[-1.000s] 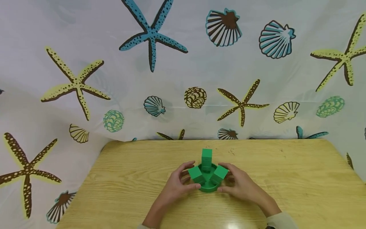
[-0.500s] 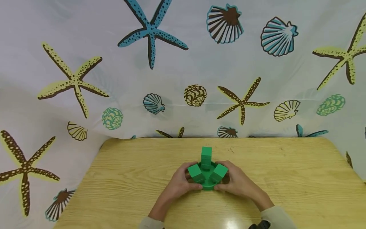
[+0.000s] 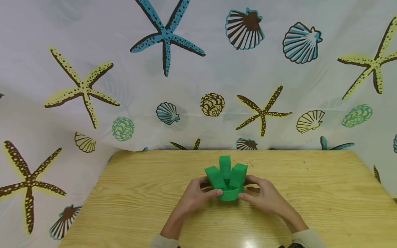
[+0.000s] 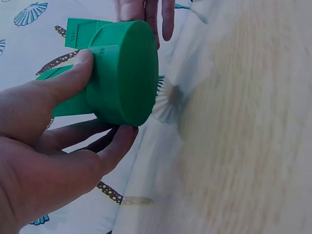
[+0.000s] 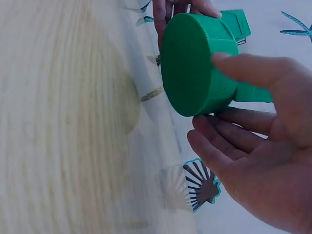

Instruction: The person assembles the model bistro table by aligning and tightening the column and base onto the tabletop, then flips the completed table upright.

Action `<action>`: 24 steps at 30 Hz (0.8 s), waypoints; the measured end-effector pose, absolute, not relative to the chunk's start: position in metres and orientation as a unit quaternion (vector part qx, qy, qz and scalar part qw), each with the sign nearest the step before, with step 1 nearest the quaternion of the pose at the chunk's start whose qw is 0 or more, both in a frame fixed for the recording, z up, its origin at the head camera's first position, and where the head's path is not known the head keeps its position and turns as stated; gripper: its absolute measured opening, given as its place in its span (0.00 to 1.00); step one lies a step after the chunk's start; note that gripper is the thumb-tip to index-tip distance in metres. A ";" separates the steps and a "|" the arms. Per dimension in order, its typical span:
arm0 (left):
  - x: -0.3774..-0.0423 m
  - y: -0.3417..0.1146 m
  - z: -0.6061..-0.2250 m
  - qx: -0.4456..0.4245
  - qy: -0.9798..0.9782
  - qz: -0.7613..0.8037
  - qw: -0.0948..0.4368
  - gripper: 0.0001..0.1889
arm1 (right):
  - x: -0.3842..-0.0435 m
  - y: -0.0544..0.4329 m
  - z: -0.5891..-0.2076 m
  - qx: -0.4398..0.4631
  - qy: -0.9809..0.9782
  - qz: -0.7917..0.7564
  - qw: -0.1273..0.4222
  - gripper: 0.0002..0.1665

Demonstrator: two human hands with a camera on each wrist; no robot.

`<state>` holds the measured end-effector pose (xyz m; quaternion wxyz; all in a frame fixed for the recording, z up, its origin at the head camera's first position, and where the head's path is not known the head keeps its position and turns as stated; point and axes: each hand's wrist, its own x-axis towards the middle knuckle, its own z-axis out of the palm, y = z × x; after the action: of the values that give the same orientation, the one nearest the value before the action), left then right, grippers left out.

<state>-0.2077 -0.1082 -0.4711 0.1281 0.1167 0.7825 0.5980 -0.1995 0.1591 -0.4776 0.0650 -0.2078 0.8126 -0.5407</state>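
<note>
A green round plastic piece [image 3: 230, 195], like a shallow cup with three square-ended blocks standing out of it, is held between both hands above the table. It tilts so that its front wall shows in the head view. My left hand [image 3: 196, 195] grips its left side, the thumb on the wall and the fingers curled beneath and behind. On the opposite side my right hand [image 3: 263, 196] holds it, thumb against the wall. Both wrist views show its flat round underside [image 4: 139, 73] facing the table. Raised marks on the wall are too small to read.
The wooden table [image 3: 149, 179] extends on every side of the hands. Behind it and to the sides hangs a white cloth [image 3: 192, 79] printed with starfish and shells. A light glare lies on the table's near part.
The hands have closed in on the green piece, lifted it off the table and tilted it; its blocks now point up and away more, and its front wall shows.
</note>
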 end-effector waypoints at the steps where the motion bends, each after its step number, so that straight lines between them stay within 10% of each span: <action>1: -0.207 -0.107 -0.470 0.114 0.783 0.598 0.122 0.34 | -0.199 0.160 -0.477 -0.211 0.812 -0.541 0.061 0.36; 13: -0.201 -0.104 -0.461 0.121 0.722 0.672 0.112 0.35 | -0.189 0.154 -0.472 -0.175 0.806 -0.563 -0.048 0.22; 24: -0.194 -0.099 -0.459 0.089 0.744 0.662 0.017 0.19 | -0.185 0.149 -0.465 -0.126 0.784 -0.606 -0.038 0.19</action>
<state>-0.1939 -0.0995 -0.4587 0.0169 0.0885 0.7441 0.6620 -0.1850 0.1491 -0.4648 -0.0383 -0.1256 0.7844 -0.6062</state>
